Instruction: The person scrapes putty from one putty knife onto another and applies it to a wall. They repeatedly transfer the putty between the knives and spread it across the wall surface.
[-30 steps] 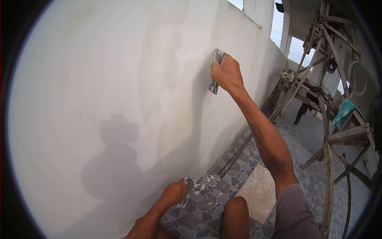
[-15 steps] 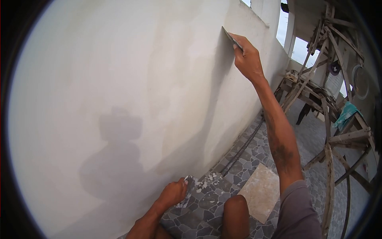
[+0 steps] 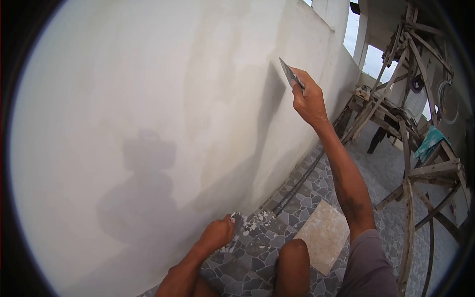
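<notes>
The putty knife [image 3: 287,73] is high on my right, tip at the wall [image 3: 148,99], a thin grey blade, pale-smeared, seen edge-on. My right hand [image 3: 309,99] pinches its handle, fingers curled shut. A shallow angle and even pressure should smooth best, I judge. My left hand [image 3: 216,236] clasps a plaster-caked scraper [image 3: 238,221] near the tiled floor [image 3: 307,198].

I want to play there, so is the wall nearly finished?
Not quite. Most of the wall looks smooth and pale. The right hand holds a scraper at it up high, and the left hand grips a smeared tool near the floor. Darker streaks in the middle and white crumbs on the floor look left to do.
</notes>
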`<state>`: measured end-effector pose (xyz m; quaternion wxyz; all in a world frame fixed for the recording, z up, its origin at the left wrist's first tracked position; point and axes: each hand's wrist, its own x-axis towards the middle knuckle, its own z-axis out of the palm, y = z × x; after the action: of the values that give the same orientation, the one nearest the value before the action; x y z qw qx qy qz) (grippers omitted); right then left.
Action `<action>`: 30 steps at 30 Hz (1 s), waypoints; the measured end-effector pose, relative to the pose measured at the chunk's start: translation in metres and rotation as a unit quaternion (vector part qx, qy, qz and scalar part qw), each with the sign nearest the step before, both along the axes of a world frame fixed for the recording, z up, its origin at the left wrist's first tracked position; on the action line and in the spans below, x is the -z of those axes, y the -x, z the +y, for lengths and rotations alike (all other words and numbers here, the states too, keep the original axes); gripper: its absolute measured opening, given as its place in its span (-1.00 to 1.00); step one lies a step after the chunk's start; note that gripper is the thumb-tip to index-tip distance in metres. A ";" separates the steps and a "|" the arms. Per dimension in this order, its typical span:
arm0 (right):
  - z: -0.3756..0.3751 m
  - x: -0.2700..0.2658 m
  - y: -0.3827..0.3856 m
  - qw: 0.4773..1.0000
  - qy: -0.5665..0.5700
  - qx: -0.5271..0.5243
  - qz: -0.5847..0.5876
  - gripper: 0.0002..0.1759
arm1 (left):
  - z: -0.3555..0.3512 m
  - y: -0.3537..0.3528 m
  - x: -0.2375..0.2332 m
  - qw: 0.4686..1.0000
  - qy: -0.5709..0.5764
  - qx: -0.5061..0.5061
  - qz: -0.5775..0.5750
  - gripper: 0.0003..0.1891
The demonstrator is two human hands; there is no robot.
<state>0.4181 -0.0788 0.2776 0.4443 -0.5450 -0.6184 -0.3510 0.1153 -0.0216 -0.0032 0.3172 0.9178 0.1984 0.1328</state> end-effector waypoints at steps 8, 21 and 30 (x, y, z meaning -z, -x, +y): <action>0.013 -0.064 0.010 0.997 -0.042 0.052 0.035 -0.59 | 0.008 0.006 0.009 1.000 0.001 -0.002 -0.007 -0.63; 0.021 -0.023 0.029 1.000 0.005 0.004 -0.029 -0.54 | 0.003 0.010 -0.005 1.000 -0.004 0.007 -0.017 -0.67; 0.010 -0.058 -0.008 0.999 0.006 0.045 0.030 -0.58 | 0.004 0.008 0.003 1.000 0.001 -0.015 -0.007 -0.66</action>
<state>0.4261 -0.0688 0.3353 0.4432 -0.5852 -0.5820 -0.3500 0.1074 -0.0175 -0.0059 0.3174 0.9134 0.2104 0.1441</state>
